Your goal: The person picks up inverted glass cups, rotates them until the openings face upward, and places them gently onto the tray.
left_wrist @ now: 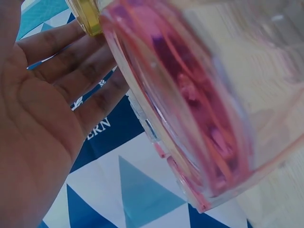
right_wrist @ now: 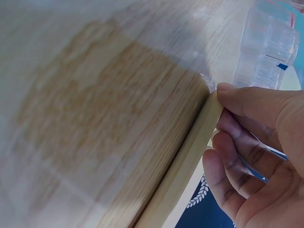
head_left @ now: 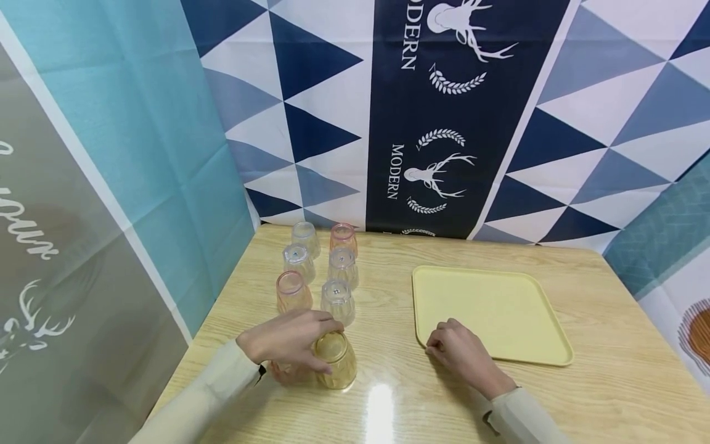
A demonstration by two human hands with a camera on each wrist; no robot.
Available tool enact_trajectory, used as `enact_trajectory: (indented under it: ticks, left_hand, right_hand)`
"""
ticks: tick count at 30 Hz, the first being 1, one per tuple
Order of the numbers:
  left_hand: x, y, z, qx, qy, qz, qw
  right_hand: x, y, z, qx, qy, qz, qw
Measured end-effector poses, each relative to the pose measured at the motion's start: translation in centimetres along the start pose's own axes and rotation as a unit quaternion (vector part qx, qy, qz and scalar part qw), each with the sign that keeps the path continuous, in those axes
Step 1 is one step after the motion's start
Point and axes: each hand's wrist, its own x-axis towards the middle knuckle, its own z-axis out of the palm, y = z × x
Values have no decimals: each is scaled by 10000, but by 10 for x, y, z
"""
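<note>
In the head view my left hand (head_left: 291, 338) holds an upside-down yellow glass (head_left: 338, 365) at the front of the glasses, thumb on its near side and fingers at its far side. A pink-tinted glass (head_left: 287, 374) stands partly hidden under that hand; in the left wrist view this pink glass (left_wrist: 213, 118) looms large beside the palm, and only a corner of the yellow glass (left_wrist: 87, 16) shows at the fingertips. My right hand (head_left: 461, 356) pinches the near left corner of a pale yellow tray (head_left: 488, 302). The right wrist view shows thumb and fingers on the tray's rim (right_wrist: 180, 175).
Behind the left hand, inverted glasses stand in two rows, among them a pink one (head_left: 293, 291), a clear one (head_left: 338, 302) and a red-tinted one (head_left: 344, 239) at the back. Patterned cloth (head_left: 322, 123) hangs behind the wooden table (head_left: 383, 345) and along its left side.
</note>
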Motion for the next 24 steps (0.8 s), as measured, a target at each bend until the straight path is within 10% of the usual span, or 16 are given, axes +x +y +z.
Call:
enact_trajectory:
  ticks: [24]
  left_hand:
    - [14,4,1,-450,133,25,9989]
  right_hand:
    - [-1,4,1,70,23,-3,10000]
